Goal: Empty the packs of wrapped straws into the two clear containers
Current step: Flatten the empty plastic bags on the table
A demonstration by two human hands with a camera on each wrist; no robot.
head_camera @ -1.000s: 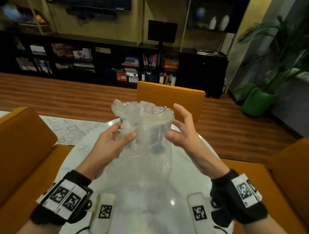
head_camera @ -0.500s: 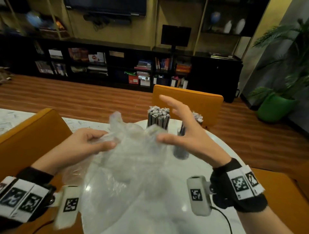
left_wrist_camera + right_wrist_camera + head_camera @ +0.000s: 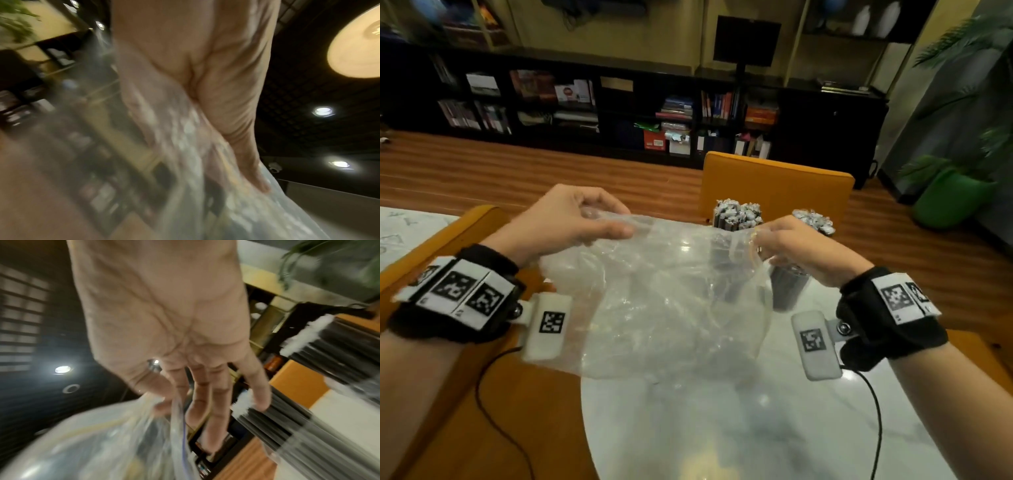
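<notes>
- A clear plastic bag, crumpled and looking empty, is stretched between both hands above the white round table; it hangs down from its top edge toward the tabletop.
- The left hand pinches the bag's left upper edge, thumb against curled fingers; in the left wrist view the film runs blurred along the palm.
- The right hand grips the bag's right upper corner; the right wrist view shows the thumb and forefinger closed on the gathered plastic, the other fingers reaching past it.
- Behind the bag stand two clear containers packed with upright wrapped straws, dark shafts with crinkled white tips.
- The left container is seen partly through the film; the right container stands just beyond the right hand, its straw tips showing above the knuckles.
- In the right wrist view both bundles appear close to the fingers; whether a fingertip touches one cannot be told.
- Both wrists wear black bands with printed square markers, and a small white camera unit hangs from each.
- Orange chairs ring the table.
- Farther off are a wood floor, dark bookshelves and a plant in a green pot.
</notes>
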